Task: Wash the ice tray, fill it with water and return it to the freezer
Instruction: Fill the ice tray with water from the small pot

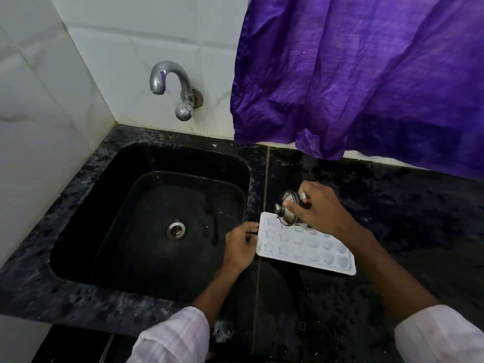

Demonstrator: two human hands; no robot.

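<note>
A white ice tray (309,247) with several rounded cells lies flat on the black granite counter (392,218), just right of the sink. My left hand (239,244) holds the tray's left edge. My right hand (318,209) grips a small steel vessel (286,208), tilted on its side over the tray's far left corner, its mouth facing down toward the cells. The far row of cells is partly hidden by the vessel and my right hand.
A black sink (157,218) with a steel drain (176,229) fills the left. A chrome tap (170,85) sticks out of the white tiled wall; no water runs from it. A purple curtain (366,74) hangs over the counter's back right.
</note>
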